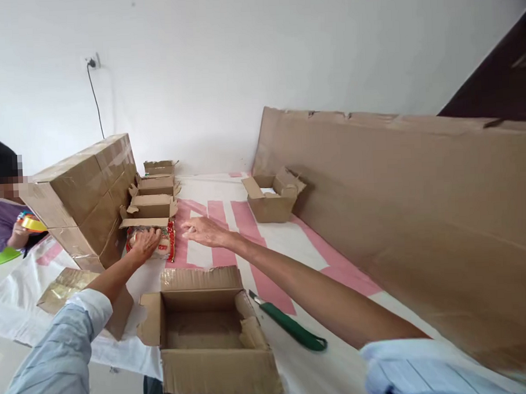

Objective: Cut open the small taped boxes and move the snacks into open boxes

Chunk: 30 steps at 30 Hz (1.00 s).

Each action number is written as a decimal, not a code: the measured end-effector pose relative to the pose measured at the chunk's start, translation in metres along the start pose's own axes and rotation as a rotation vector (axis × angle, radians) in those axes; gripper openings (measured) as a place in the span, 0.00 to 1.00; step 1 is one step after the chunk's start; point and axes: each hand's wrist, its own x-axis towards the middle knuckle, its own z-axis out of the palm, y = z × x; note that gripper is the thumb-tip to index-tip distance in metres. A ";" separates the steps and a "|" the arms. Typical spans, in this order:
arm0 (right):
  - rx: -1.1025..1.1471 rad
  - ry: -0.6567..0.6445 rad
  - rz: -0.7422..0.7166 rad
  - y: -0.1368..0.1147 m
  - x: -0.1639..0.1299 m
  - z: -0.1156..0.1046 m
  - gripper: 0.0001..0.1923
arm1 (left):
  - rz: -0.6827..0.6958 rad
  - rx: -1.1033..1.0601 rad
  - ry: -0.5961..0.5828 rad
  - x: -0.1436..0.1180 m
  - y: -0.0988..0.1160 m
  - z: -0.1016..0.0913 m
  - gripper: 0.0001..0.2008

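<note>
Reaching toward frame center, the left hand (pixel 145 243) lay flat on a red packet (pixel 164 243), grasping nothing; the right hand (pixel 206 230) hovered open beside it, above an open box (pixel 208 333).

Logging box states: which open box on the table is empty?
The nearest box, by the green knife: its bare bottom shows. The left hand presses a packet by another's flap.

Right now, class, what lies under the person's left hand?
The left hand rests on a red-and-white packet. The packet's middle is covered by the hand, so its label cannot be read.
</note>
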 end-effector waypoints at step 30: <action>0.705 0.285 0.478 -0.016 -0.211 0.064 0.24 | 0.021 -0.284 -0.153 -0.232 -0.057 -0.048 0.24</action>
